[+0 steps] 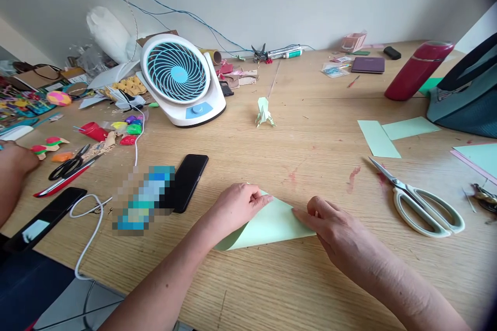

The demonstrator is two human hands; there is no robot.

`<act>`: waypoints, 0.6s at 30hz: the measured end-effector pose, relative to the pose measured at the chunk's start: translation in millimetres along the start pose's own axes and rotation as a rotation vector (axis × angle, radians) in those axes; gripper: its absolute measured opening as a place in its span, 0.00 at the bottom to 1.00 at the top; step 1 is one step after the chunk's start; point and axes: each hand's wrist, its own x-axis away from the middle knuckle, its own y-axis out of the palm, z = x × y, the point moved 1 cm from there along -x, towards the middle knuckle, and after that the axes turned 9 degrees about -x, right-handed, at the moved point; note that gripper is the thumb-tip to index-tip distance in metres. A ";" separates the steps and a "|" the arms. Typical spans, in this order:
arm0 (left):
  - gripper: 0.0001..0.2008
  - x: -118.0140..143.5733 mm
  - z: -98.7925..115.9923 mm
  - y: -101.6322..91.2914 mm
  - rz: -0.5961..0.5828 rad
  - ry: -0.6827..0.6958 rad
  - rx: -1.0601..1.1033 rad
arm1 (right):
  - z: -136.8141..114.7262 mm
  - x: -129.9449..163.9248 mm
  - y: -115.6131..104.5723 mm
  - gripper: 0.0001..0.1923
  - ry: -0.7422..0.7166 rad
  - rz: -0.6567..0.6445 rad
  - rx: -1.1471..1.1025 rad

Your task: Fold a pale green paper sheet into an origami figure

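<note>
My left hand (240, 204) pinches the pale green paper sheet (267, 227) at near centre; my right hand (330, 222) touches its right corner, pinch unclear. It's folded over, the left bend not yet creased.

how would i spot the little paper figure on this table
Find the big white fan towards the back of the table. Right of its base, on the wood, is a small pale green paper figure. Unlike the larger green sheet nearer you and the flat green pieces farther right, it stands up on thin legs.
</note>
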 end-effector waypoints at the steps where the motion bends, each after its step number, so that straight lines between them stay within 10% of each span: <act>1: 0.24 0.0 0.3 2.3 -0.020 -0.009 0.001 | 0.0 0.0 0.1 0.26 -0.007 0.009 -0.001; 18: 0.12 -5.3 10.3 3.6 -0.021 -0.129 -0.043 | 0.9 0.7 3.9 0.26 -0.059 0.029 0.043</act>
